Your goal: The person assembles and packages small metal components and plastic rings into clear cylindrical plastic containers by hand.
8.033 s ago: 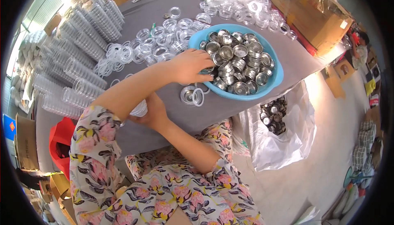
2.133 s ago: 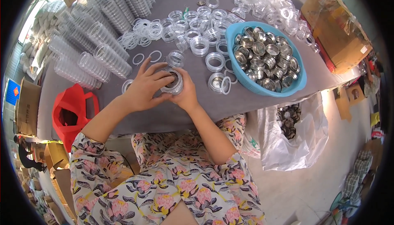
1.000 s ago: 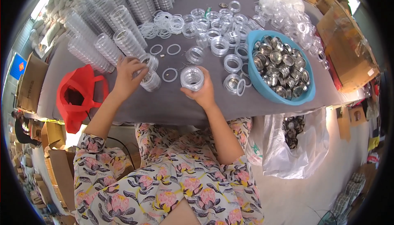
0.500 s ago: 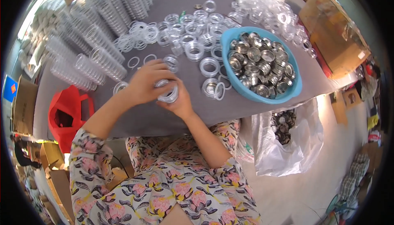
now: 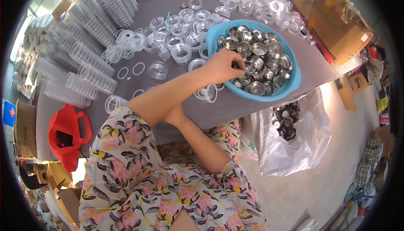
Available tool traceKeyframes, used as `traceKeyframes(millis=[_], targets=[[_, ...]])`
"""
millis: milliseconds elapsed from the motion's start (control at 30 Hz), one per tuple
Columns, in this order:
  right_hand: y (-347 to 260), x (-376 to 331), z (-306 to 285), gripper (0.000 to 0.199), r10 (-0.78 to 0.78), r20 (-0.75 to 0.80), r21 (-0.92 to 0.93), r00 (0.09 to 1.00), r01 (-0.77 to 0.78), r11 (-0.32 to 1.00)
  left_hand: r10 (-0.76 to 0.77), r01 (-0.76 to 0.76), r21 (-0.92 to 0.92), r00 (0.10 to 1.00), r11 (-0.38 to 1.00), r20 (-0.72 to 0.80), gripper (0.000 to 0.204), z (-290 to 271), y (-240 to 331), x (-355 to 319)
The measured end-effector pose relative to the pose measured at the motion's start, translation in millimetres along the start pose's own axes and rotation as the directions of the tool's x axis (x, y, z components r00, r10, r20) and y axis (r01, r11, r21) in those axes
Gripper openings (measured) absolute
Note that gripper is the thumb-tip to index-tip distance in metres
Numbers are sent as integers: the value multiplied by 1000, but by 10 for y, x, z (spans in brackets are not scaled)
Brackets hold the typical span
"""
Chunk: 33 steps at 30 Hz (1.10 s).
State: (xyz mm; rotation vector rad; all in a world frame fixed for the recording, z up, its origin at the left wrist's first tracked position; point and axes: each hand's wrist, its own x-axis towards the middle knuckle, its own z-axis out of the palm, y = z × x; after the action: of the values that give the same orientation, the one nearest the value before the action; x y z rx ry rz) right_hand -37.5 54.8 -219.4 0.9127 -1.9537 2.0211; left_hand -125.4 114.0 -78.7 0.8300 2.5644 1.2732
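Note:
My left hand (image 5: pixel 226 66) reaches across to the right, over the near-left rim of a blue basin (image 5: pixel 297 78) full of round silvery metal caps (image 5: pixel 259 50). Its fingers are curled in among the caps; what they grip, if anything, is hidden. My right hand (image 5: pixel 173 115) lies below the left forearm, which covers its fingers and anything in them. Just left of the basin are clear plastic rings (image 5: pixel 182 53), and a clear ring with a metal piece inside (image 5: pixel 205 93) stands near the left forearm. Another clear ring (image 5: pixel 158 70) is on the cloth beyond the forearm.
Tall stacks of clear plastic rings (image 5: pixel 93 78) line the table's left side, with flat white rings (image 5: pixel 135 41) beside them. A red bag (image 5: pixel 69 136) hangs at the left edge. A cardboard box (image 5: pixel 332 16) stands far right. A white sack (image 5: pixel 294 157) of metal caps is below the basin.
My left hand has left the clear ring piece near my right hand and moved right to the basin of caps. My right hand has become mostly hidden under the left forearm. The view has shifted slightly.

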Motion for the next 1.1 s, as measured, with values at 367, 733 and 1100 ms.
traceKeyframes(millis=[367, 733, 1100], targets=[[-212, 68, -60, 82, 59, -61, -5, 996, -60, 998, 366, -169, 474, 858, 864, -361, 15, -950, -269, -1747], [-110, 53, -39, 80, 22, -77, 11, 997, -22, 1000, 20, 12, 652, 999, 758, -42, 23, -809, -372, -2206], [-154, 31, -22, 81, 51, 7, -97, 999, -50, 994, 2, 15, 33, 891, 999, -453, 11, -975, -694, -2437]])
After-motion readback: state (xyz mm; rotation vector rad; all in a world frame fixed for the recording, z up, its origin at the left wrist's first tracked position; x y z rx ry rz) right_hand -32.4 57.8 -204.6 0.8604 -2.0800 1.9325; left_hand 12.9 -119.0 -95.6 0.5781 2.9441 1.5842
